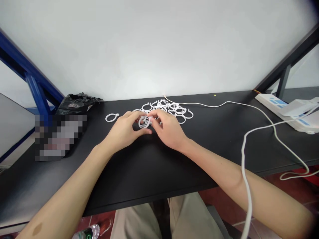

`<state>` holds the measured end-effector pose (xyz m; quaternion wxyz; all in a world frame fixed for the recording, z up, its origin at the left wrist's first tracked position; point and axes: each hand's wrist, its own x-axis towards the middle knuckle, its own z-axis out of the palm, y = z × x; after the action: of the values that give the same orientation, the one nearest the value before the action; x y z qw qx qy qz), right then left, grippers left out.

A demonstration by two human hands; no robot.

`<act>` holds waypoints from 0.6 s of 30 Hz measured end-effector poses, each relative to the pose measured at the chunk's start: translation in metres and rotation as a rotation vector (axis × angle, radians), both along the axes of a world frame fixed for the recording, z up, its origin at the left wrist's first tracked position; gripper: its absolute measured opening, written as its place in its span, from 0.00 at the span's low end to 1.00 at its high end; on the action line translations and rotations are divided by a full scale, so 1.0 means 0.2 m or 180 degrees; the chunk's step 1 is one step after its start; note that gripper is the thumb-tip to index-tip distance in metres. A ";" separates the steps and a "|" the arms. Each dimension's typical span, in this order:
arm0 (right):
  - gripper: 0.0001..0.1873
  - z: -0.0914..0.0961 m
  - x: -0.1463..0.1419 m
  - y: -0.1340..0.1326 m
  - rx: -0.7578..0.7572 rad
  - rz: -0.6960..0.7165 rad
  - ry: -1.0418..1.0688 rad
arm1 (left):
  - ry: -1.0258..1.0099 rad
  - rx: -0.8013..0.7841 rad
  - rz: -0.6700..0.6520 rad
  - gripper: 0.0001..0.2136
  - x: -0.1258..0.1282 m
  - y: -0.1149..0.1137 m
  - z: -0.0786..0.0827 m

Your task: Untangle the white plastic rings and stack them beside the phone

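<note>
The pile of white rings (161, 107) lies on the black counter (154, 172), close to the pale wall (159, 49) behind it; left of the pile, a lone ring (117, 115) lies apart from it; farther left of the pile is a crumpled black bag (77, 104), with a blurred patch (59, 137) in front of the bag that hides whatever is there; a blue frame (15, 53) slants at the far left of the pile, and a dark frame (284, 63) at the far right; a thin cord (219, 105) runs from just behind the pile across the counter to the right and over its edge; well to the right of the pile lie white papers (284, 113); a thicker cable (244, 159) loops down right of the pile, passing in front of the right forearm and partly covering it; below the pile, past the counter's front edge, are the person's trousers (137, 222), the red floor (219, 205) and part of a bottle (87, 232); the held rings (144, 126) are just in front of the pile, between the two hands; the left hand (126, 127) curves round their left side, thumb below and fingers behind, its grip on them fairly wide; the right hand (169, 127) has a narrow grip at their right side, thumb and forefinger nearly together; the hands partly hide the pile's front
</note>
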<state>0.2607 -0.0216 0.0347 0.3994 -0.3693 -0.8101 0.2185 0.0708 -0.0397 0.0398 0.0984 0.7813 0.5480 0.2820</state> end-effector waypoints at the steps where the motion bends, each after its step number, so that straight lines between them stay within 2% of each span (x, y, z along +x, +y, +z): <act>1: 0.10 0.00 0.00 0.00 0.0015 0.0002 0.0007 | -0.0008 0.0005 -0.0013 0.24 0.00 0.00 0.00; 18: 0.08 0.02 0.01 0.00 -0.0007 -0.0124 0.0004 | 0.0043 0.0281 -0.0210 0.21 0.00 -0.01 0.01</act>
<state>0.2619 -0.0220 0.0396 0.4037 -0.3854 -0.8023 0.2119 0.0712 -0.0416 0.0416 0.0694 0.8044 0.5096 0.2972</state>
